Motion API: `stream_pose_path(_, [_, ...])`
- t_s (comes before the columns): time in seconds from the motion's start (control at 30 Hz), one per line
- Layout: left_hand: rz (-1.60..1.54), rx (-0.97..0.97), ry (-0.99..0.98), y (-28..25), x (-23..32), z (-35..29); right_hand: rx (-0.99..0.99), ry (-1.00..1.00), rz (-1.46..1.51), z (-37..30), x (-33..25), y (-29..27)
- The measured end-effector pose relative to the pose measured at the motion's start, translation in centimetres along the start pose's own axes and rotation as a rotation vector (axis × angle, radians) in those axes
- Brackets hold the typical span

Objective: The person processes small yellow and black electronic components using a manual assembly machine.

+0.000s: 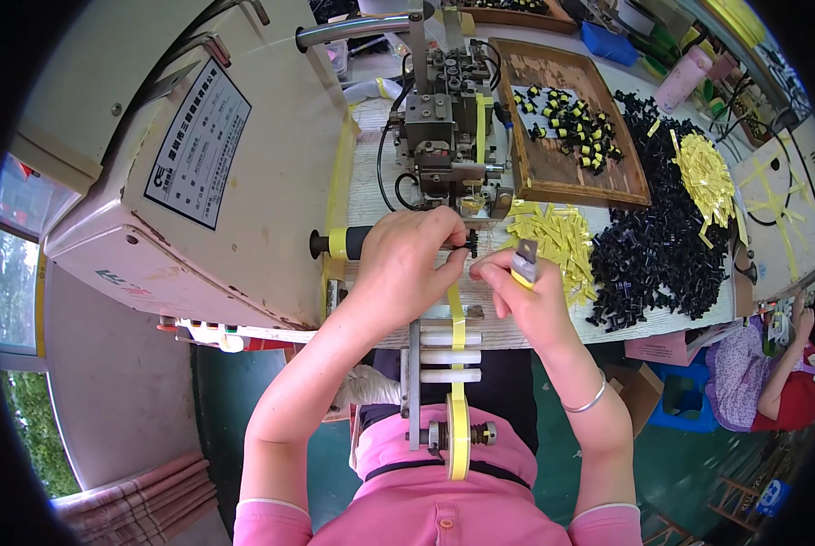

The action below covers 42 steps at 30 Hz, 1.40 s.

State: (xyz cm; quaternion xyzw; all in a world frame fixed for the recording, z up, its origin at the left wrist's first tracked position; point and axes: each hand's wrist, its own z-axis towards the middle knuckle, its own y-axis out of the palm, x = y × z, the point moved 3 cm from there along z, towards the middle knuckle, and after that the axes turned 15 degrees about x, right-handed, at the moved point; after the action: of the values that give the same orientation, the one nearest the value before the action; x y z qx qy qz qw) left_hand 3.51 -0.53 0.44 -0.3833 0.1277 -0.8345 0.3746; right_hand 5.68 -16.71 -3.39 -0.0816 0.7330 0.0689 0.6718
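My left hand point(406, 264) is closed, pinching a small black plastic part point(472, 242) with toothed edges just in front of the machine head point(444, 136). Close by on the right, my right hand point(537, 305) has its fingers curled round a short metal blade tool point(524, 262) with yellow wrapping on it. Its thumb and forefinger point toward the black part, apart from it. Between my hands a yellow tape point(457, 318) runs up from a tape roll point(459, 441) past white rollers point(451, 358). Left of my left hand is a black cylinder point(356, 242) with a yellow band.
A wooden tray point(578, 188) holds several yellow-wrapped black parts. On the table lie a pile of yellow strips point(553, 246) and a large heap of black parts point(658, 246). A big beige machine housing point(271, 182) fills the left. Another person point(771, 364) sits at far right.
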Motion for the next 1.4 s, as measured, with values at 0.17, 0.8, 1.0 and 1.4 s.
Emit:
stream_pose_path(0.17, [0.020, -0.002, 0.006, 0.2, 0.1, 0.0, 0.086, -0.333, -0.167, 0.3, -2.3, 0.7])
stream_pose_path(0.8, [0.011, -0.045, -0.215, 0.1, 0.3, 0.7, 0.125, -0.524, -0.327, 2.1, -4.1, 0.5])
stream_pose_path(1.0, [0.020, -0.093, -0.316, -0.1, 0.5, 1.0, 0.122, -0.490, -0.318, 2.4, -4.1, 0.3])
stream_pose_path(1.4, [0.062, -0.034, -0.118, 0.0, 0.4, 0.6, 0.105, -0.485, -0.346, 2.2, -3.9, 0.2])
